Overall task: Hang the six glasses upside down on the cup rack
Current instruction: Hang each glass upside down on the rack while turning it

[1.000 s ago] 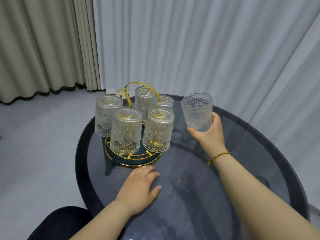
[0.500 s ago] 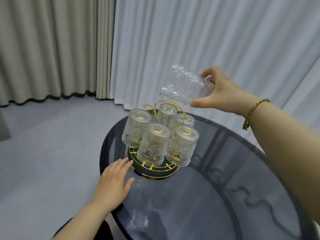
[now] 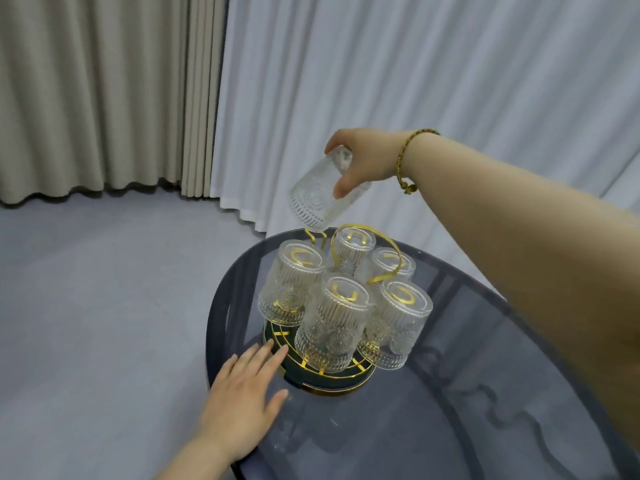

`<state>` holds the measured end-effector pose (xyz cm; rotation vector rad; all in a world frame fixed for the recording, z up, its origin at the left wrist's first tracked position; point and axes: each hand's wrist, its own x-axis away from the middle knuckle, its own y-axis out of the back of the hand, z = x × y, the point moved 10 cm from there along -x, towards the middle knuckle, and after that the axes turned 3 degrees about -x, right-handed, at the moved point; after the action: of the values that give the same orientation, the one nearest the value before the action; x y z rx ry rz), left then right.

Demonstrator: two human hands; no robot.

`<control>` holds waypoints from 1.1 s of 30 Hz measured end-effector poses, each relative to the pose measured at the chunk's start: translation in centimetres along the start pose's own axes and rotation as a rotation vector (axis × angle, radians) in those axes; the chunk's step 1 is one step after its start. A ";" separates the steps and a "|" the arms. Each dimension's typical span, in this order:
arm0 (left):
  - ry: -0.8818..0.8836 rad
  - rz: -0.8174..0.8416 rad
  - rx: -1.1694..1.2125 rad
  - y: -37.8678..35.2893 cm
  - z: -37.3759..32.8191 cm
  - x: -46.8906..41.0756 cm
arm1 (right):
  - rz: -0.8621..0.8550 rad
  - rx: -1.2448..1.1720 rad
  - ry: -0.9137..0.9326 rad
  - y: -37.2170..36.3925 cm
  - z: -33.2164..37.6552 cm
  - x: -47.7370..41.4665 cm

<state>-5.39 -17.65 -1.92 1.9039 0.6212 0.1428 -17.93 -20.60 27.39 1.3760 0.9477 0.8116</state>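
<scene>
A gold wire cup rack [image 3: 346, 370] with a dark round base stands on the smoked-glass round table [image 3: 450, 410]. Several ribbed clear glasses hang on it upside down, among them a front one [image 3: 332, 323], a left one [image 3: 291, 278] and a right one [image 3: 398, 327]. My right hand [image 3: 363, 161] grips one more clear glass [image 3: 318, 195] by its base, mouth tilted down, just above a bare gold prong [image 3: 310, 235] at the rack's back left. My left hand [image 3: 242, 396] lies flat and open on the table, its fingertips touching the rack's base.
The table's left edge [image 3: 213, 341] runs close beside the rack, with grey floor [image 3: 104, 306] beyond. Beige curtains [image 3: 97, 91] and white curtains [image 3: 415, 81] hang behind the table.
My right hand has turned the glass from lying sideways to mouth-down and lowered it toward the rack's back-left prong. My left hand has slid up to the rack's base.
</scene>
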 end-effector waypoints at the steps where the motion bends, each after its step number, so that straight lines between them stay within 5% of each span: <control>1: -0.001 -0.001 0.007 0.1 0.0 0.0 | 0.030 0.010 -0.008 -0.6 0.2 -0.7; 33: -0.005 -0.017 0.029 -0.1 0.2 -0.2 | 0.317 0.048 -0.060 -12.1 0.1 -3.8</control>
<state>-5.53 -17.93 -2.07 1.9256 0.6394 0.1191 -20.28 -24.70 15.58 1.6078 0.7156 0.9826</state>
